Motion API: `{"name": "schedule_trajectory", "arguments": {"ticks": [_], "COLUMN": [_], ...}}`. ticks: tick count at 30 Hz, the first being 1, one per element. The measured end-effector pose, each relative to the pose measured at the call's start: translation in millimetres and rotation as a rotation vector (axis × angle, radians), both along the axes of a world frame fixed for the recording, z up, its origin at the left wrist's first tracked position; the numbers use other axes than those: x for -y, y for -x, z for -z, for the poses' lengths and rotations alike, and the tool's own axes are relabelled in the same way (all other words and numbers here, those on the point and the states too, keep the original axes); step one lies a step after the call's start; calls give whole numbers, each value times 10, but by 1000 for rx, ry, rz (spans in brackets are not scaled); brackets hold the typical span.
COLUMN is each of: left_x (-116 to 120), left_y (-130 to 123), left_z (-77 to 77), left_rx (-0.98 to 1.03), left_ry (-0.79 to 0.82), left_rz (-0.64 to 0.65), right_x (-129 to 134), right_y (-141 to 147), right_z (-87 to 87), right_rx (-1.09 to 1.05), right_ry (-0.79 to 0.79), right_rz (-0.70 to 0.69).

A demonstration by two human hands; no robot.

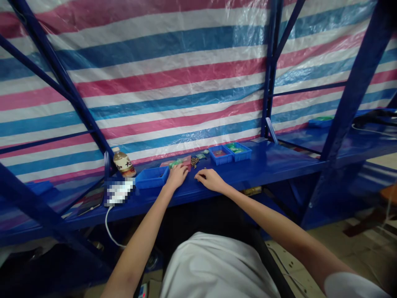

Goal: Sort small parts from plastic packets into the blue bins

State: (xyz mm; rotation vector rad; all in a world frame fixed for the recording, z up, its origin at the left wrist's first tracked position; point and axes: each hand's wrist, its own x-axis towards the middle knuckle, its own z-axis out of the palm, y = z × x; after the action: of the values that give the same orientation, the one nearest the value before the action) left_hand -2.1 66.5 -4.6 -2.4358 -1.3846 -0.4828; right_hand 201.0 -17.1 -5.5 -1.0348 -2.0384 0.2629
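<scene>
L hand [176, 177] lay on blue shelf [266, 165], grip open & empty, just beside blue tray [151, 179]. R hand [211, 180] curled, grip nearly closed, near small brass parts [194, 162]; couldn't tell if it held anything.

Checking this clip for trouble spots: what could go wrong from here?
The loose brass-coloured small parts lie unboxed near the right hand, so a careless sweep might scatter them off the blue steel shelf. The left hand is beside a blue plastic bin; knocking it could topple the upright plastic bottle behind.
</scene>
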Motion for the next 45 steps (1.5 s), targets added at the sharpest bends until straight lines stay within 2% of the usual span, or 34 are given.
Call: {"name": "schedule_trajectory", "arguments": {"ticks": [4, 13, 15, 17, 19, 21, 25, 30, 35, 45], "left_x": [72, 154, 155, 139, 105, 65, 18, 18, 5, 120], "left_y": [-2, -60, -94, -146, -215, -287, -376, -388, -390, -368], "left_z": [-41, -71, -84, -103, -123, -133, -116, -70, -17, -55], "left_rx": [35, 51, 61, 65, 51, 27, 20, 143, 235, 258], "left_ry": [-9, 0, -21, -15, 35, 117, 229, 189, 152, 105], "left_rz": [57, 1, 59, 182, 296, 332, 297, 334, 288, 302], "right_x": [-9, -3, -3, 0, 4, 7, 12, 7, -19, 0], "right_y": [3, 33, 36, 35, 31, 28, 28, 37, 37, 34], "right_z": [19, 21, 20, 16, 12, 7, 5, 19, 41, 28], "right_rx": [1, 9, 17, 29, 35, 25, 11, 9, 45, 43], "right_ry": [-8, 9, 4, -3, -8, -11, -10, -26, -34, -51], "right_rz": [-10, 0, 6, 11, 8, -9, -29, -40, -11, -19]}}
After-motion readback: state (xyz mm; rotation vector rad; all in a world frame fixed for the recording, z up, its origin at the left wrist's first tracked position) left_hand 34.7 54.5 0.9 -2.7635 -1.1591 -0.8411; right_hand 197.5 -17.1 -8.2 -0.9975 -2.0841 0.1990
